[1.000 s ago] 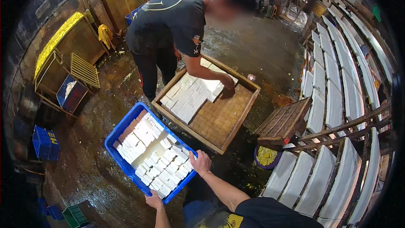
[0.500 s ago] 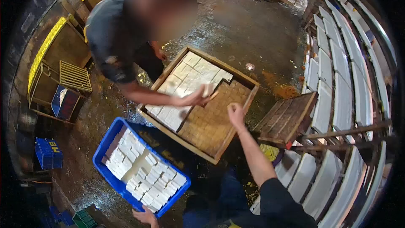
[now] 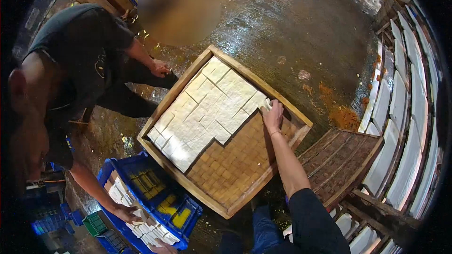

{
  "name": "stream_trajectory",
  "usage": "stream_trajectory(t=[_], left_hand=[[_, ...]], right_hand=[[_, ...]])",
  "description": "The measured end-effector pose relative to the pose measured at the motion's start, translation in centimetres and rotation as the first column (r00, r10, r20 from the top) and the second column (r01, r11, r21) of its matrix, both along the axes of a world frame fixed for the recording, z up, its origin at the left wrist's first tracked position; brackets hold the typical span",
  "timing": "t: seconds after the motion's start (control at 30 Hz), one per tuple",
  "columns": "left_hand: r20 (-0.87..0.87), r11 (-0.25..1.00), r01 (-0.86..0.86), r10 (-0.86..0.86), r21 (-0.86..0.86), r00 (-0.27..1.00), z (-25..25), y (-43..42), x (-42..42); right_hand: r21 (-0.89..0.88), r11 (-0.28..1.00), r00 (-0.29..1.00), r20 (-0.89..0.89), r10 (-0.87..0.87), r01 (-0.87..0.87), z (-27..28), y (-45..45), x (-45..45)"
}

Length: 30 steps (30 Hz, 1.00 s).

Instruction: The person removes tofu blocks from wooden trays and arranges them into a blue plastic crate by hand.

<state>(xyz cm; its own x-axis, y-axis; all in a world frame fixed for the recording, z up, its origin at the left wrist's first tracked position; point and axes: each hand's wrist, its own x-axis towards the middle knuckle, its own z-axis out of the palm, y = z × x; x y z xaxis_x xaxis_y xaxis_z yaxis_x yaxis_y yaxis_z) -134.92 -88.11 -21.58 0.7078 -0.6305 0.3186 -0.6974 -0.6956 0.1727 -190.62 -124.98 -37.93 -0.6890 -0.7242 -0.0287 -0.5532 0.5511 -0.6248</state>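
Observation:
A square wooden tray (image 3: 225, 210) with a woven base fills the middle, partly covered by white blocks (image 3: 207, 103) laid edge to edge. My right hand (image 3: 272, 115) is closed round a small white block (image 3: 267, 104) beside the far right end of the blocks. At the bottom left, a blue crate (image 3: 104, 171) holds many small white blocks. My left hand (image 3: 163, 247) lies over the crate's near edge, its fingers partly cut off by the frame. A co-worker's hand (image 3: 126, 213) reaches into the same crate and touches a white block.
A co-worker (image 3: 84, 61) in dark clothes bends at the left. A brown slatted wooden panel (image 3: 341, 162) leans at the right, before racks of long white slabs (image 3: 398, 160). A green crate (image 3: 95, 225) stands at the lower left on the wet floor (image 3: 263, 23).
My right hand has moved onto the far right side of the tray. The co-worker's arm has left the tray and reaches into the blue crate. The view has shifted.

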Motion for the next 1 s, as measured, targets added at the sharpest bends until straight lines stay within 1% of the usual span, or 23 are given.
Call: stream_trajectory(t=[0.03, 0.07, 0.13, 0.17, 0.2, 0.27, 0.3, 0.37, 0.4, 0.43, 0.47, 0.5, 0.53, 0.57, 0.6, 0.67, 0.7, 0.77, 0.8, 0.87, 0.9, 0.93, 1.0], left_hand=[[0.022, 1.000, 0.004, -0.005, 0.009, 1.000, -0.2, 0.3, 0.2], [0.042, 1.000, 0.011, -0.011, 0.018, 0.999, -0.5, 0.4, 0.4], [0.078, 0.999, 0.026, -0.029, 0.034, 0.997, -1.1, 0.6, 0.9], [0.096, 0.999, 0.032, -0.036, 0.040, 0.995, -1.5, 0.7, 1.2], [0.115, 0.998, 0.035, -0.040, 0.047, 0.993, -1.9, 1.0, 1.5], [0.126, 0.996, 0.075, -0.081, 0.056, 0.989, -2.5, 2.2, 2.3], [0.136, 0.991, 0.121, -0.129, 0.065, 0.982, -3.4, 3.5, 3.7], [0.155, 0.973, 0.217, -0.227, 0.079, 0.961, -5.5, 5.5, 6.9], [0.159, 0.973, 0.215, -0.225, 0.078, 0.961, -6.2, 5.7, 8.1], [0.021, 0.996, 0.079, -0.079, 0.028, 0.997, -6.8, 5.8, 9.1], [-0.123, 0.998, -0.065, 0.064, -0.003, 0.990, -7.3, 6.0, 10.0], [-0.416, 0.916, -0.401, 0.366, 0.003, 0.832, -7.8, 6.2, 10.6], [-0.414, 0.914, -0.405, 0.369, 0.000, 0.832, -7.1, 6.2, 10.0], [-0.143, 0.998, -0.068, 0.068, 0.005, 0.987, -6.1, 6.1, 8.6], [0.119, 0.958, 0.264, -0.276, 0.108, 0.954, -5.4, 6.1, 7.8], [0.119, 0.963, 0.245, -0.258, 0.108, 0.959, -4.8, 5.8, 6.6], [0.124, 0.968, 0.229, -0.240, 0.102, 0.963, -4.6, 5.4, 6.0], [0.135, 0.976, 0.195, -0.206, 0.093, 0.969, -4.1, 4.7, 5.1], [0.141, 0.980, 0.180, -0.192, 0.090, 0.971, -3.8, 4.2, 4.7], [0.155, 0.985, 0.153, -0.164, 0.082, 0.974, -3.1, 3.0, 4.0], [0.161, 0.987, 0.136, -0.148, 0.079, 0.976, -2.7, 2.4, 3.5], [0.099, 0.999, 0.036, -0.039, 0.036, 0.994, -2.2, 1.6, 2.6], [0.106, 0.999, 0.032, -0.034, 0.015, 0.994, -2.0, 1.3, 2.1]], right_hand=[[-0.037, 0.999, 0.990, 0.139, 0.001, 0.004, 0.2, -0.2, 0.0], [-0.036, 0.999, 0.990, 0.142, 0.001, 0.004, 0.7, -0.3, 0.0], [-0.250, 0.956, 0.921, 0.387, -0.047, 0.154, 1.5, -0.3, 0.1], [-0.329, 0.938, 0.926, 0.378, 0.024, 0.110, 1.2, -0.5, 0.1], [-0.330, 0.938, 0.925, 0.379, 0.027, 0.108, 1.3, -1.0, 0.1], [-0.229, 0.973, 0.951, 0.296, 0.086, -0.017, 1.8, -2.4, 0.4], [-0.253, 0.960, 0.993, -0.048, 0.109, -0.117, -0.5, -2.8, 0.3], [-0.213, 0.972, 0.994, -0.074, 0.080, -0.094, -1.3, -3.2, 1.1], [-0.169, 0.983, 0.994, -0.102, 0.048, -0.065, -1.6, -3.3, 1.6], [-0.136, 0.987, 0.992, -0.105, 0.068, -0.082, -1.9, -3.3, 1.7], [-0.136, 0.987, 0.992, -0.103, 0.070, -0.084, -1.8, -3.3, 1.7], [-0.119, 0.988, 0.995, -0.039, 0.090, -0.094, -1.8, -3.5, 1.5], [-0.103, 0.989, 0.994, 0.026, 0.110, -0.107, -1.7, -3.7, 1.2], [-0.032, 0.995, 0.994, 0.058, 0.096, -0.095, -1.6, -4.0, 0.8], [-0.012, 0.996, 0.994, 0.077, 0.084, -0.083, -2.2, -4.1, 0.5], [0.182, 0.976, 0.977, 0.196, 0.086, -0.122, 1.4, -4.0, 0.9], [0.181, 0.976, 0.977, 0.194, 0.088, -0.123, 1.3, -4.0, 0.9], [0.048, 0.991, 0.985, 0.120, 0.122, -0.129, 0.4, -3.8, 0.7], [0.048, 0.991, 0.985, 0.120, 0.121, -0.127, 0.3, -3.8, 0.3], [-0.154, 0.982, 0.907, 0.389, 0.160, -0.107, 0.9, -3.8, -0.4], [-0.245, 0.964, 0.938, 0.297, 0.177, -0.104, 1.5, -3.6, -0.5], [-0.244, 0.964, 0.938, 0.298, 0.179, -0.107, 2.0, -3.5, -0.5], [-0.267, 0.944, 0.865, 0.408, 0.292, -0.193, 3.0, -3.3, -0.7]])
